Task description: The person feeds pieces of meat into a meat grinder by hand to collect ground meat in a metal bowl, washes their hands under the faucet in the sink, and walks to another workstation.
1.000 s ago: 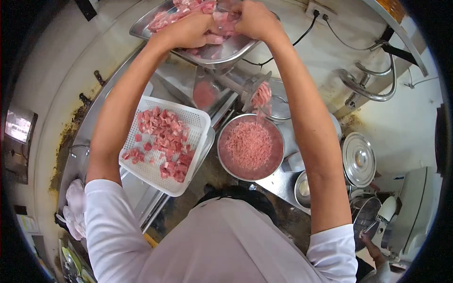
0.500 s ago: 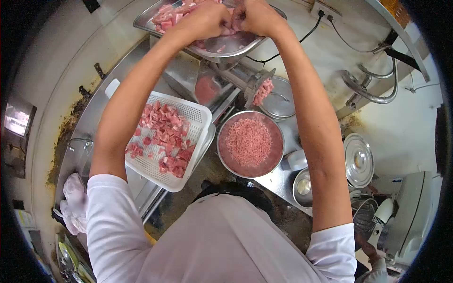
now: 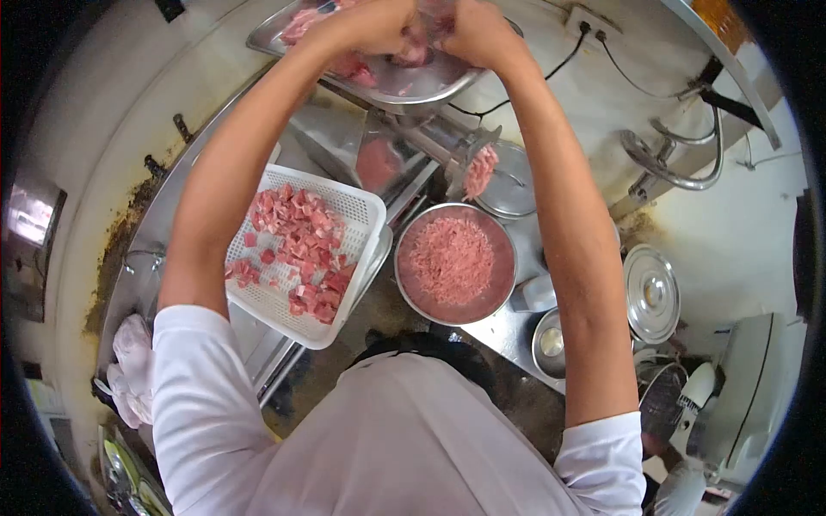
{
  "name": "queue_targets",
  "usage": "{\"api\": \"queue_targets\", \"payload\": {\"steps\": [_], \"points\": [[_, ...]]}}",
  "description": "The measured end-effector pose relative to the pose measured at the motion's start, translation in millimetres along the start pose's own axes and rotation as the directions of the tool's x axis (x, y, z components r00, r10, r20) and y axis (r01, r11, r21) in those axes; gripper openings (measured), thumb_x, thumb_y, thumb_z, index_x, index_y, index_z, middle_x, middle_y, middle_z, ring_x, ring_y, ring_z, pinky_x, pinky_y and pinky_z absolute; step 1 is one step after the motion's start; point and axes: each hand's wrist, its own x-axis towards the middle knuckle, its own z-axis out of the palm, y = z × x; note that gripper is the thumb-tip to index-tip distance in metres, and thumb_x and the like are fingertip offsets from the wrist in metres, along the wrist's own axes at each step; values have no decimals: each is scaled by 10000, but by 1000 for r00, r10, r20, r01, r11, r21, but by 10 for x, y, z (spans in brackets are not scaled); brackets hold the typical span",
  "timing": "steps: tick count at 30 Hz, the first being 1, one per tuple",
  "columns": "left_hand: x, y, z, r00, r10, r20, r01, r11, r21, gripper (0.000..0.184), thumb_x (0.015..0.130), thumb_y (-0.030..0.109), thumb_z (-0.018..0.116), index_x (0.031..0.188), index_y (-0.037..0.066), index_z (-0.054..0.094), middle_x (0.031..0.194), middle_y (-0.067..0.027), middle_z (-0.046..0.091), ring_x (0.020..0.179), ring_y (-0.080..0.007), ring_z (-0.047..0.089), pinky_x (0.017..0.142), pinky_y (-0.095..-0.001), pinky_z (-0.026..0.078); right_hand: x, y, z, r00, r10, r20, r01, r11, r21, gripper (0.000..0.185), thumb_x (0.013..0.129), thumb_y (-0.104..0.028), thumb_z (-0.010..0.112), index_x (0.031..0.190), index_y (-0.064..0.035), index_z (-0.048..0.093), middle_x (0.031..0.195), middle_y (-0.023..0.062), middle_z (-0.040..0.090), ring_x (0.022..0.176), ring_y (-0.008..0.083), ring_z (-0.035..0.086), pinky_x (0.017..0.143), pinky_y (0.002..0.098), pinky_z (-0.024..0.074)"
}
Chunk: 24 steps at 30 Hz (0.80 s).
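My left hand [image 3: 379, 27] and right hand [image 3: 483, 36] are close together over the metal tray [image 3: 400, 98], fingers bent by the raw meat [image 3: 363, 76]; I cannot tell whether either grips any. Visible pieces lie mostly leftward, nearer my left hand. Below, minced strands [image 3: 480, 174] hang near the bowl [image 3: 498, 288], right of the white basket [image 3: 362, 203]. My forearms frame them.

A socket [image 3: 594, 19] with two dark plugs [image 3: 584, 28] sits at one o'clock. At two, a curved metal fixture [image 3: 637, 153] (rather hook-like) juts from the wall [image 3: 740, 249]. A round lid [image 3: 652, 293] stands at three; pale plastic bags [image 3: 132, 365] bunch at eight.
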Motion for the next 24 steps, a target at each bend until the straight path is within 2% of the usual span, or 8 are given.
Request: {"api": "queue_targets", "payload": {"steps": [4,5,8,9,15,19,22,24], "points": [[71,-361,380,873,457,-169,-386,861,332,226,804,151,744,987,18,755,842,-157,739,729,-260,693,712,-390,519,9,-159,-152,957,233,172,-238,971,8,292,787,-254,690,881,21,722,878,276,688,819,447,672,741,498,527],[137,-231,277,984,108,142,-137,967,213,235,788,97,712,1007,23,758,887,-162,742,750,-279,688,733,-389,528,29,-142,-126,959,223,175,-229,973,11,292,787,-254,690,881,21,722,878,276,688,819,447,672,741,498,527],[46,-373,85,979,160,-124,-174,979,-108,288,782,99,694,1058,45,755,940,-172,740,774,-317,683,777,-375,537,59,-65,-122,977,91,192,-97,995,23,279,774,-240,686,845,27,723,838,268,688,786,430,679,723,494,523],[-49,-229,-120,975,33,-219,-55,994,-92,283,754,260,749,951,57,744,1078,-183,714,992,-338,672,848,-456,521,39,-73,-104,982,112,152,-112,994,-8,265,767,-228,685,826,28,723,819,265,687,767,425,681,713,493,523],[-353,-870,-113,991,-74,-110,105,946,307,457,768,182,743,1212,81,704,1130,-183,716,971,-307,700,883,-407,539,22,-46,-91,964,182,192,-182,983,-17,233,751,-209,698,816,12,730,819,250,694,760,414,684,719,488,530],[-161,-299,37,996,-71,-54,79,982,170,486,825,173,733,1299,102,654,1219,-181,685,1106,-314,663,981,-424,498,7,-127,-163,967,148,206,-149,989,-10,265,761,-232,713,894,-4,737,888,244,704,833,414,690,759,489,537],[-106,30,148,848,179,-498,112,859,500,263,737,241,756,927,58,750,1065,-188,714,981,-345,670,838,-463,519,8,-133,-122,985,113,129,-112,994,-16,286,772,-247,716,930,-11,735,915,240,707,870,420,688,773,493,537],[-126,164,-53,961,36,-273,26,975,221,273,725,241,776,914,47,744,976,-203,722,920,-364,689,804,-472,530,-16,-163,-132,990,108,86,-108,994,-5,280,777,-241,711,931,-9,734,917,244,705,880,426,686,775,493,538]]}}
